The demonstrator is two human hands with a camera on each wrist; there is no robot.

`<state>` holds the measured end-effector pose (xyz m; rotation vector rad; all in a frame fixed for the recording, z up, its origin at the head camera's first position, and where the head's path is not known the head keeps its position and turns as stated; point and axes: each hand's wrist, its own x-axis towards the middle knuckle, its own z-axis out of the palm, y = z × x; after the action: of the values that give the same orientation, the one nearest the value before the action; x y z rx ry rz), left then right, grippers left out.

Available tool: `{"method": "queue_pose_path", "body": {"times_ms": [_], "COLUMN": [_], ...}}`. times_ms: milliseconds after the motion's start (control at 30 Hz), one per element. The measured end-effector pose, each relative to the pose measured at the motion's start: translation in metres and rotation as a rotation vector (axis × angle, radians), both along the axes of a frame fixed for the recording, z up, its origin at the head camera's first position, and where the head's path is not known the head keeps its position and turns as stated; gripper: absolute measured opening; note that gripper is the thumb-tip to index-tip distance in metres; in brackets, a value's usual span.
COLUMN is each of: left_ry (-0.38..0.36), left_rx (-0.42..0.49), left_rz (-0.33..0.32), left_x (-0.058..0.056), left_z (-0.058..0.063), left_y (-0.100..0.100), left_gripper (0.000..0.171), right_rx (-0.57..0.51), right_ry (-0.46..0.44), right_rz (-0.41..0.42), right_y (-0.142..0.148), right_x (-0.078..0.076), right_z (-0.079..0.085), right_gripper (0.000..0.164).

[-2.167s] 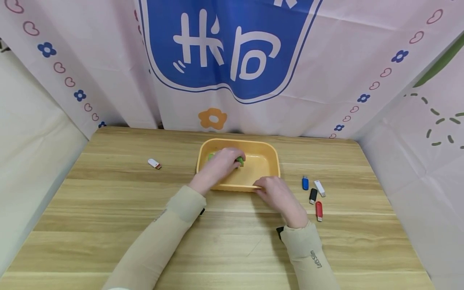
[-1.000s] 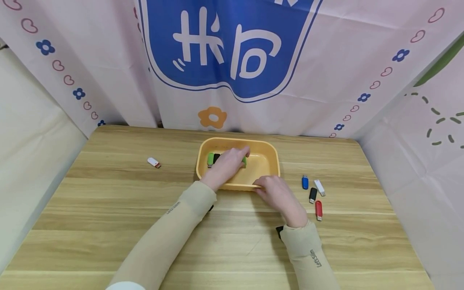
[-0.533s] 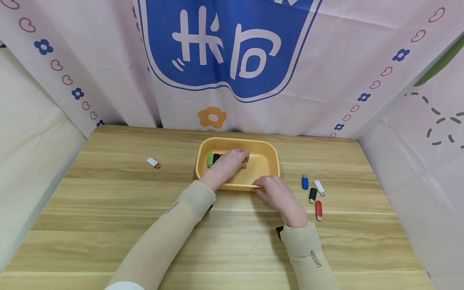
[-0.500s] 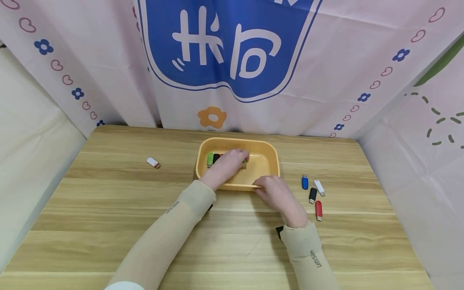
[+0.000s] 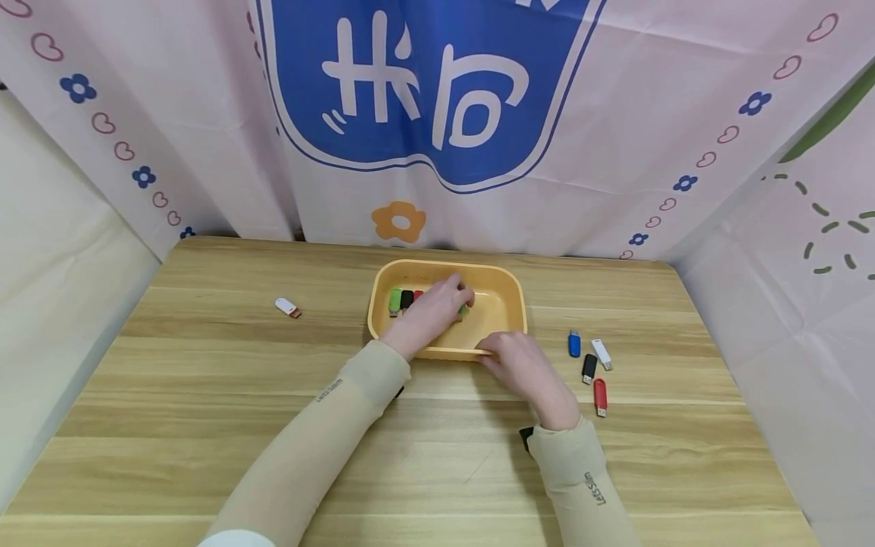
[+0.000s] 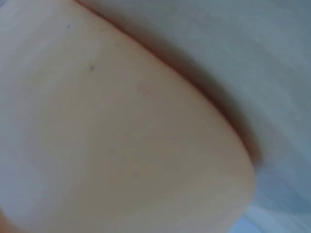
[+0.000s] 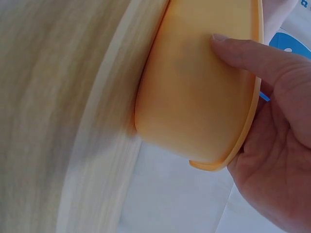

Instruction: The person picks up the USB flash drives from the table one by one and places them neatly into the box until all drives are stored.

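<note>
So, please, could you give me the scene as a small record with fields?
Left hand: inside the yellow plastic tray, at a mostly hidden green item; grip unclear
Right hand: pinches the tray's near wall, thumb outside
In tray: green USB stick, black USB stick, partly hidden red item
Left of tray: white-and-red USB stick
Right of tray: blue USB stick, white USB stick, second black USB stick, red USB stick

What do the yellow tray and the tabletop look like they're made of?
Yellow tray: probably plastic, smooth and softly shiny, judging by its even colour and rounded corners.
Tabletop: wood or printed laminate, low sheen; the streaky grain fits either.
</note>
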<state>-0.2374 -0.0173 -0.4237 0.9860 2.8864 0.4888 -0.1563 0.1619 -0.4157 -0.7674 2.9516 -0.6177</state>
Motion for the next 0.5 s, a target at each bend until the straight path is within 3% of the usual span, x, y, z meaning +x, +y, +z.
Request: {"method": "queue_pose_path", "body": {"times_ms": [267, 500], "left_ry": [0.002, 0.074], "left_rx": [-0.006, -0.068], "left_rz": [0.007, 0.017], "left_x": [0.0005, 0.0012], "left_z": [-0.0038, -0.0038], "left_y": [-0.001, -0.0023], "left_gripper": [0.026, 0.029], "right_rx": [0.0, -0.009], "right_ry": [0.009, -0.002], "right_rz": [-0.001, -0.005], "right_y": [-0.0006, -0.0012], "right_x": [0.0001, 0.0005], "right_z": [-0.0001, 0.0005], "right_gripper": [0.005, 0.005]}}
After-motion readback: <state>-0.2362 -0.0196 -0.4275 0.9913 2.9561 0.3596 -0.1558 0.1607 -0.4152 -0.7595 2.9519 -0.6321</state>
